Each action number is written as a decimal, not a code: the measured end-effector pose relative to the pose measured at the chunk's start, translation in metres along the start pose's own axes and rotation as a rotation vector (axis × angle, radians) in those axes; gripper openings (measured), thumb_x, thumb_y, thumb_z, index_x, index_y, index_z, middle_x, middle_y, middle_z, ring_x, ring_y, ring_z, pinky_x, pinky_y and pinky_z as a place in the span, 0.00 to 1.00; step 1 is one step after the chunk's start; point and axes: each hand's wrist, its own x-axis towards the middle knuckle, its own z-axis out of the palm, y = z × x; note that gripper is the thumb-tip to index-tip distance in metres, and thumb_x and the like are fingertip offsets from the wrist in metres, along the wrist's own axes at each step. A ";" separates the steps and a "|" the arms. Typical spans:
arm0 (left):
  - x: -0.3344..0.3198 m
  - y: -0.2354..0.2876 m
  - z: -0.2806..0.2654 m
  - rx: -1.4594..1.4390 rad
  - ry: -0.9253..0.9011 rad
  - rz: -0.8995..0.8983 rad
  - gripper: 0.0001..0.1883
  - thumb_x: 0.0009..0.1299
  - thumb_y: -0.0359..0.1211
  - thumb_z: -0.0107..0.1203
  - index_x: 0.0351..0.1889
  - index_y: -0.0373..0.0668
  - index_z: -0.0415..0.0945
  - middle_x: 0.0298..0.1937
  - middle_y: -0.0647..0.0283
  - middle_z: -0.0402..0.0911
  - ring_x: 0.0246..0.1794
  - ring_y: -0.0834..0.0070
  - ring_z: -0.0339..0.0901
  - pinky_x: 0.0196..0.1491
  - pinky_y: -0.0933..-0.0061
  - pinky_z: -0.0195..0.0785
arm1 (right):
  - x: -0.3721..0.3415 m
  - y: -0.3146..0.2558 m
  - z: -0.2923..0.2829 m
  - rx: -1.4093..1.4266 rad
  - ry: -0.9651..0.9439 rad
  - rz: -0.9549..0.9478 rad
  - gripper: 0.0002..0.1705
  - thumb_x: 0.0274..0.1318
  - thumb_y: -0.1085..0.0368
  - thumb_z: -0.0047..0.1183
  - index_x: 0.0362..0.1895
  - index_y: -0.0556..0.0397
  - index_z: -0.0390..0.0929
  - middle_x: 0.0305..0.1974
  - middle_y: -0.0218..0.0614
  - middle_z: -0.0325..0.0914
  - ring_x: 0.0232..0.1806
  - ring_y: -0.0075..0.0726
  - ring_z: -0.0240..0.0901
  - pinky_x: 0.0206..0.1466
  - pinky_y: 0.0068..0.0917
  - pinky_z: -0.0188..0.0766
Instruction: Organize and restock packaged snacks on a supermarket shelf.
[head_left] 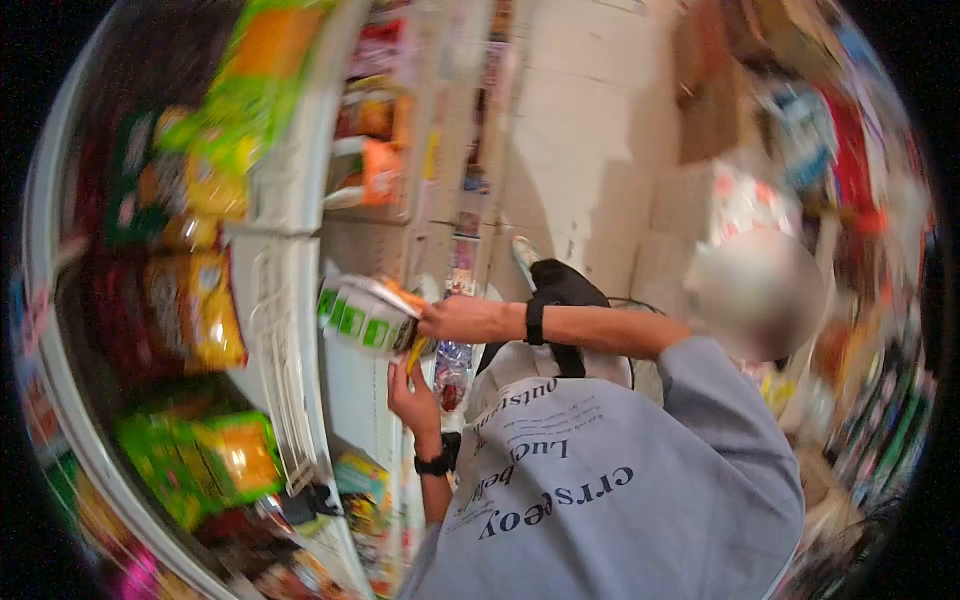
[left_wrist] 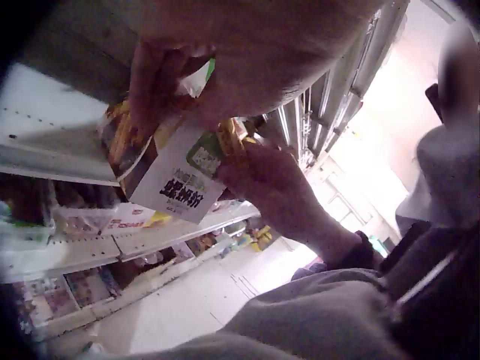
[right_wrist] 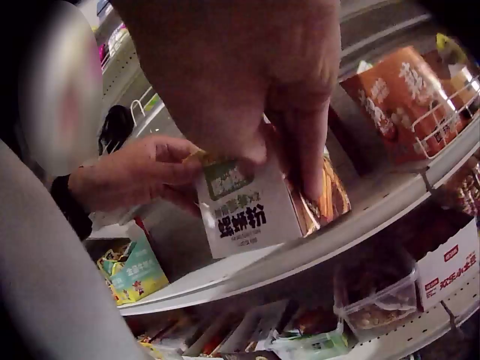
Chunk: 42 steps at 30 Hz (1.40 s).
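A snail rice noodle packet [head_left: 365, 318], white and green with dark Chinese lettering and an orange food picture, is held between both hands over a shelf. My right hand [head_left: 470, 320] grips its upper end in the head view; the right wrist view has these fingers [right_wrist: 304, 150] bent over its top. From the other side, my left hand [head_left: 415, 400] pinches the near edge, thumb and fingers close to a yellow strip. The packet's white panel [right_wrist: 251, 214] faces the right wrist camera. Part of its top is hidden behind my right hand.
Shelves [head_left: 375, 390] of packaged food run along the left. Green bags [head_left: 200, 455] and yellow bags [head_left: 200, 310] fill the upper shelf. An orange packet [right_wrist: 409, 105] stands behind a wire rack, above a clear plastic bin [right_wrist: 375, 300]. Brown cartons [head_left: 710, 110] stand across the tiled floor [head_left: 580, 130].
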 end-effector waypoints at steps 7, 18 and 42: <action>-0.021 0.009 -0.034 0.052 -0.263 0.326 0.12 0.63 0.24 0.55 0.46 0.37 0.78 0.44 0.46 0.78 0.43 0.48 0.74 0.44 0.58 0.67 | -0.060 -0.070 0.026 -0.017 0.208 0.236 0.08 0.51 0.66 0.48 0.31 0.58 0.67 0.29 0.43 0.69 0.29 0.44 0.75 0.28 0.35 0.74; -0.089 0.026 -0.034 0.055 -0.611 0.957 0.14 0.67 0.27 0.52 0.50 0.40 0.77 0.52 0.42 0.74 0.49 0.46 0.74 0.47 0.57 0.68 | -0.171 -0.234 0.091 -0.117 0.707 0.791 0.06 0.52 0.67 0.45 0.32 0.57 0.67 0.31 0.42 0.69 0.31 0.44 0.74 0.30 0.33 0.74; -0.416 0.145 -0.005 -0.243 -0.924 1.701 0.16 0.55 0.22 0.56 0.44 0.40 0.80 0.51 0.47 0.76 0.40 0.59 0.80 0.41 0.68 0.75 | -0.405 -0.556 0.169 -0.373 1.137 1.549 0.15 0.36 0.77 0.52 0.35 0.55 0.69 0.36 0.46 0.71 0.32 0.48 0.74 0.32 0.37 0.75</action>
